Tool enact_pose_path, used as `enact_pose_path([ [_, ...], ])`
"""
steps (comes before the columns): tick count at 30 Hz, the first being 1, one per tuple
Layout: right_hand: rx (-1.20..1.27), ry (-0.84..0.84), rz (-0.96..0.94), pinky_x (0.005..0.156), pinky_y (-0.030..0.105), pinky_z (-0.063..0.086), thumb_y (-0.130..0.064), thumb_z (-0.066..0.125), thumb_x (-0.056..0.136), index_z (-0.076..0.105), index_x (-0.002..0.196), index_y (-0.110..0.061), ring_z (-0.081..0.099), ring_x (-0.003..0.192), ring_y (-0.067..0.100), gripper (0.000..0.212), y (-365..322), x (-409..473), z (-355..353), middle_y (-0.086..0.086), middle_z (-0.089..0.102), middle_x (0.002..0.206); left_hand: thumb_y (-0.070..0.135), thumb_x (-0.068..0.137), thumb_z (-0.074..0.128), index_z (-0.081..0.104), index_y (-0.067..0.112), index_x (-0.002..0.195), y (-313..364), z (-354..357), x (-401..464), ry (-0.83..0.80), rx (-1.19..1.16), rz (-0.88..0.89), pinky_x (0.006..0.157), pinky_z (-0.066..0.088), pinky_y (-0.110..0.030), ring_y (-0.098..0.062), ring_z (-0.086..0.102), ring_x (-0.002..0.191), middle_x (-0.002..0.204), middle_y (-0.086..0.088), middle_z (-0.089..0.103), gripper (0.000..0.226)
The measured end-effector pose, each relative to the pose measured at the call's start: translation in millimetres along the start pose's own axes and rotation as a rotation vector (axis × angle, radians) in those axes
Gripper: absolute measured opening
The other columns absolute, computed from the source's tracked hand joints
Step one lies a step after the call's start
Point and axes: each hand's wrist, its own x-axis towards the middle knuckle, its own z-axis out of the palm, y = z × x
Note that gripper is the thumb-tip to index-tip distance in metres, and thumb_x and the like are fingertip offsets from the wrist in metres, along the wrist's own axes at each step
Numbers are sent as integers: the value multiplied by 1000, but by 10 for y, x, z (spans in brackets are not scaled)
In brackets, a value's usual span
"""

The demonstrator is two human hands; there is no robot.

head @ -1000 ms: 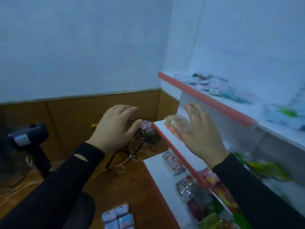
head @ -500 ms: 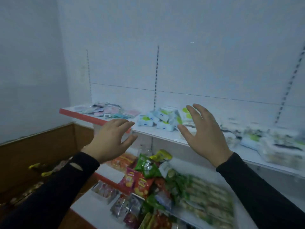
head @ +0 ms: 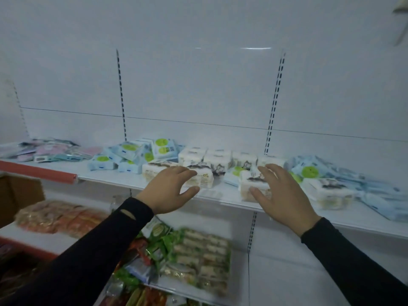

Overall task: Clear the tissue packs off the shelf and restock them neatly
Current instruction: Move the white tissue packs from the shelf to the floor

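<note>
Both hands are up in front of the white shelf [head: 114, 181], and neither one holds anything. The left hand [head: 169, 191] has its fingers relaxed and a bit spread, hovering just in front of a white tissue pack [head: 199, 176] near the shelf edge; can't tell if it's actually touching. The right hand [head: 283, 195] is open wide, fingers over another white tissue pack [head: 251, 184].

The tissue packs all sit in a messy heap on that shelf. I count about eight white ones with dark print, some stacked behind the front row. To the left there's a pile of light blue packs with green circles [head: 130, 155], maybe six, and more blue ones [head: 326, 173] off to the right, too blurry to count. On the far left is a flat pinkish bunch of packets [head: 50, 150].

On the lower shelf are snack bags [head: 194, 255], smeared by blur.
</note>
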Motion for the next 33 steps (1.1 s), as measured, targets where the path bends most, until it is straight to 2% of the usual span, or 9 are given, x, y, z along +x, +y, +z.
enact_pose_path([
  [5,-90,-214,9,116,34,17,-54,57,87,21,151,-21,18,143,24,80,343,283,118,6,21,156,54,92,46,43,20,140,-95,225,416,-82,48,-16,99,37,-33,-21,47,121,135,-2,51,59],
  [9,-144,-436,58,119,36,12,-48,64,80,4,153,-24,2,147,24,97,399,529,246,4,2,160,51,89,52,42,22,139,-334,346,782,-165,60,-55,96,40,-35,-24,47,118,130,-4,51,59],
  [13,-152,-610,122,118,36,14,-39,68,77,-2,153,-24,2,147,22,104,396,714,298,3,1,161,56,87,52,38,17,139,-557,477,1099,-246,132,-78,97,40,-39,-28,45,119,130,-9,49,67],
  [16,-95,-634,171,116,34,20,-36,69,77,4,153,-23,13,145,20,101,412,756,357,1,12,159,68,86,39,32,21,143,-672,636,1283,-343,172,-115,107,32,-44,-31,37,129,140,-15,43,74],
  [19,-102,-605,195,112,33,28,-38,70,75,11,153,-21,22,138,22,99,432,756,396,3,22,151,60,94,25,44,22,128,-693,755,1355,-372,79,-143,99,36,-43,-34,46,117,128,-19,52,54],
  [21,-116,-591,212,110,32,29,-40,71,74,12,153,-21,22,137,23,100,440,764,383,4,23,149,54,95,32,43,21,128,-678,751,1370,-342,32,-122,93,39,-41,-33,48,110,124,-16,50,47],
  [25,-125,-611,242,107,31,32,-44,73,72,16,152,-21,26,135,22,100,441,765,364,4,19,149,55,83,60,36,25,130,-659,644,1424,-377,-140,-139,81,43,-35,-25,53,100,128,-9,41,62],
  [29,-86,-620,231,104,31,37,-46,73,73,16,151,-22,33,132,22,99,468,744,365,3,22,149,67,73,65,31,21,144,-601,635,1442,-470,-78,-178,97,41,-36,-29,47,123,142,-10,39,91],
  [33,-113,-592,164,90,29,40,-53,71,73,23,149,-22,42,119,22,95,519,750,351,4,37,134,64,69,71,37,16,139,-525,730,1364,-441,-51,-194,98,43,-37,-26,50,119,136,-8,51,91],
])
